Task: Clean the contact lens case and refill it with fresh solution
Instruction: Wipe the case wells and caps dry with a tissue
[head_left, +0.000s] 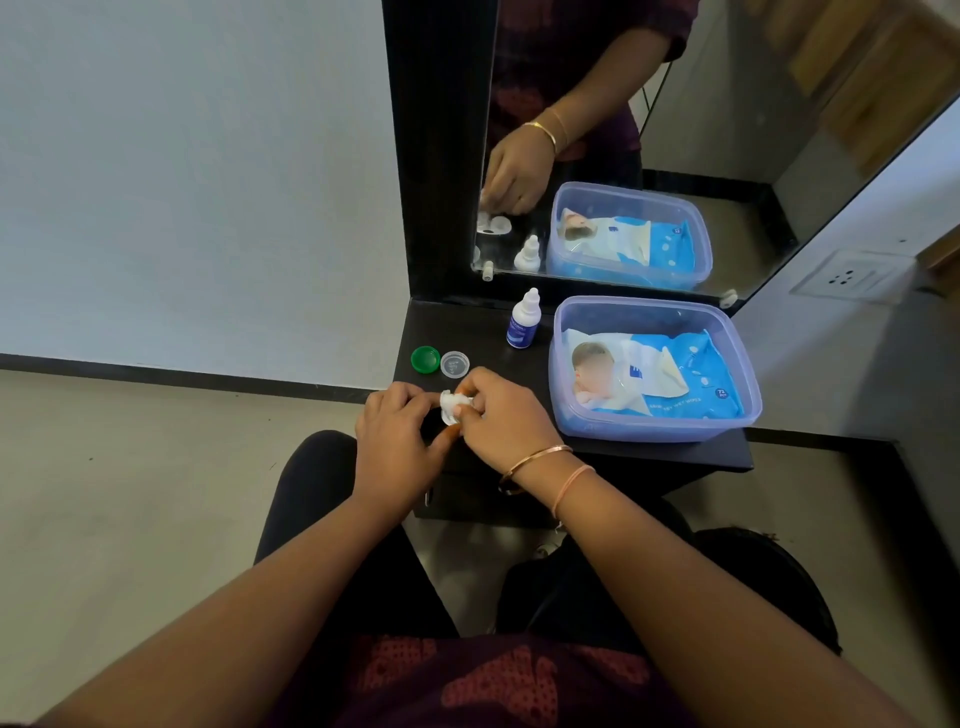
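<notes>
Fingers (483, 387) of left hand (389, 441) and right hand (506, 421) tight around lens case (452, 408) — perhaps tissue-wrapped.

Translucent plastic tub (566, 332), matt black shelf (467, 327)

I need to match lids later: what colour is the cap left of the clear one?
The cap is green, beside the clear cap; head view shows it best.

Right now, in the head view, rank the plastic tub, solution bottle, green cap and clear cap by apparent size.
1. plastic tub
2. solution bottle
3. green cap and clear cap: they look about alike, so unranked.
</notes>
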